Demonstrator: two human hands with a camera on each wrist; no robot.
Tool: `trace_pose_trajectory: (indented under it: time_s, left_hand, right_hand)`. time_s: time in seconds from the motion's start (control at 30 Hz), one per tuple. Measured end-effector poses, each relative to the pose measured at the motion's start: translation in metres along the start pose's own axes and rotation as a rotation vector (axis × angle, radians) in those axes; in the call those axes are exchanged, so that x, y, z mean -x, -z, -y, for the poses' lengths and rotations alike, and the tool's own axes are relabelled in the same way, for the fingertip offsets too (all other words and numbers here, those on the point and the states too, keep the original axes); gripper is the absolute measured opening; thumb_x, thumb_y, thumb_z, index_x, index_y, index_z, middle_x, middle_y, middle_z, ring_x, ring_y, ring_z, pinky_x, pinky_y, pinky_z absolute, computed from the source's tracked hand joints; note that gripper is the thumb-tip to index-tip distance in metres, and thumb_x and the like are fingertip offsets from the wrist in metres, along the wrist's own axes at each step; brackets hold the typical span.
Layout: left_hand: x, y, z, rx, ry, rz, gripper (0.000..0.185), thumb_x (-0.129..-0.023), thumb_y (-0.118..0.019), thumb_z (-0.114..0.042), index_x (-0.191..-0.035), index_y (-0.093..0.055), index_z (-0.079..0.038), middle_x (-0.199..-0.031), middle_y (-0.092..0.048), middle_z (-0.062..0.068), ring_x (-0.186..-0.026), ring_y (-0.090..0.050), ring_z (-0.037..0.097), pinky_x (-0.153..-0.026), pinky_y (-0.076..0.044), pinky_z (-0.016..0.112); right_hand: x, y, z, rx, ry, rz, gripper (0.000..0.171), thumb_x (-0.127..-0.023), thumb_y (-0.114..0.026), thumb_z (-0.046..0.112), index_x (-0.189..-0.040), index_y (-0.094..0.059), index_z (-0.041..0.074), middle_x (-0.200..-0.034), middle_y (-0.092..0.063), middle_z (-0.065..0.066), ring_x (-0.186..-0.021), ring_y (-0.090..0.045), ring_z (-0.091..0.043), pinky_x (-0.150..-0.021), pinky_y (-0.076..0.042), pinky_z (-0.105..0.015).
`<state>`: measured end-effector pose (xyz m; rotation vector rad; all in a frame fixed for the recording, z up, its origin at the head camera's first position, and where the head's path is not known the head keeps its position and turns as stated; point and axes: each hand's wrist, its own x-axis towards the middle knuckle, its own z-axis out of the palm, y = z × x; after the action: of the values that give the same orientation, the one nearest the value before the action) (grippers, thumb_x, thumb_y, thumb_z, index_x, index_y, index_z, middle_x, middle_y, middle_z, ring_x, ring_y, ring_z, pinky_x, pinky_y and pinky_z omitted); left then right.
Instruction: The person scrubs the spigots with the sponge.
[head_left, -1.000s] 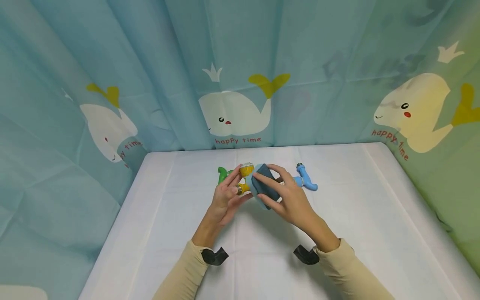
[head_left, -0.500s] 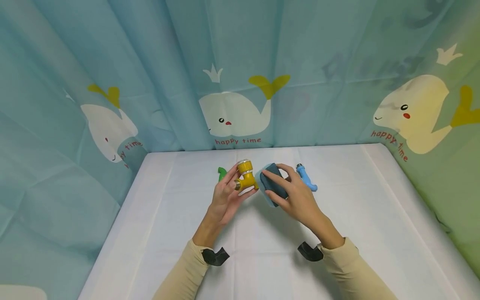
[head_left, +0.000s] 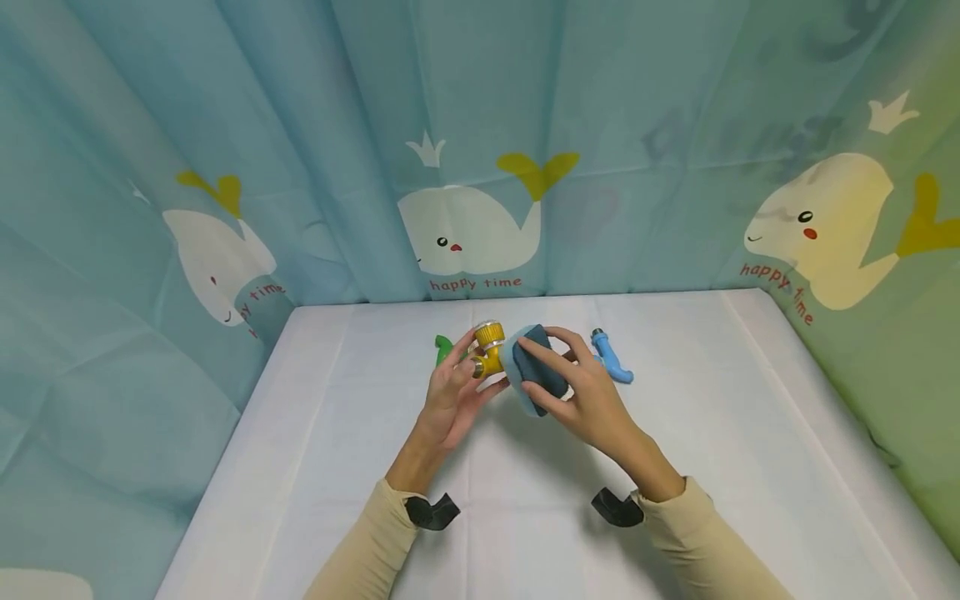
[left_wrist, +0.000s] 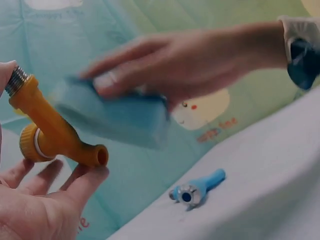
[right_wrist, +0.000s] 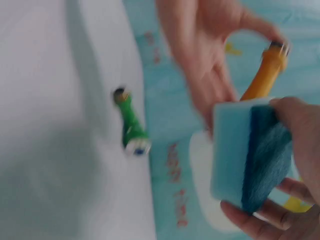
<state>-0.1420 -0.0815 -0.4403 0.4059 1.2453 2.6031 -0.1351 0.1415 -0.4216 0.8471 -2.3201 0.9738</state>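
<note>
**Sponge against the yellow tap, above the white table**

Nearest us, two beige sleeves reach over the white cloth-covered table (head_left: 300,467). Our landmark is the yellow plastic tap with a metal threaded end (head_left: 489,352), held up off the table just above its middle. We see the left hand (head_left: 450,400) on the tap's left, fingers curled round it and pinching it. On the tap's right, the right hand (head_left: 592,396) grips a blue sponge with a dark scouring face (head_left: 532,371), thumb and fingers clamped on its edges; the sponge touches the tap's right side and hides part of it. Behind the tap to the left, a small green plastic tap (head_left: 444,347) lies on the table, mostly hidden by the left hand. Behind it to the right lies a light blue plastic tap (head_left: 613,360). Farthest back hangs a teal curtain printed with white whales (head_left: 468,225).
</note>
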Motion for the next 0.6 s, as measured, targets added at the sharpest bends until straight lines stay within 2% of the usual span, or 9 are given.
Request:
trace_pose_trajectory:
  time_s: [0.07, 0.13, 0.27, 0.37, 0.6]
  left_hand:
    - [0.000, -0.001, 0.002, 0.001, 0.003, -0.007, 0.107, -0.087, -0.082, -0.044, -0.162, -0.016, -0.007, -0.154, -0.034, 0.024, -0.131, -0.051, 0.030, -0.105, -0.049, 0.046]
    - [0.000, -0.001, 0.003, -0.013, 0.004, -0.009, 0.105, -0.086, -0.082, -0.044, -0.161, -0.018, -0.007, -0.150, -0.038, 0.025, -0.128, -0.053, 0.029, -0.103, -0.051, 0.044]
    - [0.000, 0.001, 0.004, -0.032, 0.007, -0.015, 0.108, -0.084, -0.083, -0.050, -0.159, -0.019, -0.007, -0.150, -0.041, 0.030, -0.135, -0.048, 0.041, -0.105, -0.050, 0.049]
    - [0.001, 0.003, 0.005, -0.024, 0.015, -0.010, 0.108, -0.085, -0.081, -0.054, -0.161, -0.019, -0.010, -0.149, -0.042, 0.030, -0.136, -0.046, 0.046, -0.105, -0.049, 0.054]
    - [0.001, 0.006, 0.008, 0.033, 0.038, 0.015, 0.111, -0.082, -0.076, -0.060, -0.161, -0.018, -0.009, -0.115, -0.052, 0.007, -0.113, -0.062, 0.032, -0.105, -0.045, 0.064]
  right_hand:
    - [0.000, 0.000, 0.003, -0.032, 0.008, 0.014, 0.058, -0.087, -0.084, 0.021, -0.142, -0.064, 0.019, -0.146, -0.049, -0.019, -0.090, -0.063, -0.027, -0.056, -0.055, -0.032]
    - [0.000, 0.000, 0.002, -0.014, 0.004, 0.032, 0.057, -0.089, -0.083, 0.022, -0.142, -0.064, 0.020, -0.147, -0.049, -0.019, -0.091, -0.064, -0.027, -0.057, -0.056, -0.033]
    - [0.005, 0.005, -0.005, 0.048, -0.072, 0.050, 0.057, -0.088, -0.084, 0.020, -0.141, -0.065, 0.019, -0.146, -0.049, -0.020, -0.091, -0.066, -0.026, -0.063, -0.059, -0.037]
    - [0.008, 0.010, -0.010, 0.029, -0.124, 0.051, 0.057, -0.088, -0.084, 0.021, -0.142, -0.064, 0.019, -0.147, -0.048, -0.020, -0.093, -0.065, -0.027, -0.065, -0.060, -0.038]
    - [0.013, 0.016, -0.016, -0.005, -0.125, 0.017, 0.059, -0.087, -0.085, 0.019, -0.142, -0.064, 0.019, -0.145, -0.048, -0.021, -0.094, -0.065, -0.028, -0.062, -0.060, -0.037]
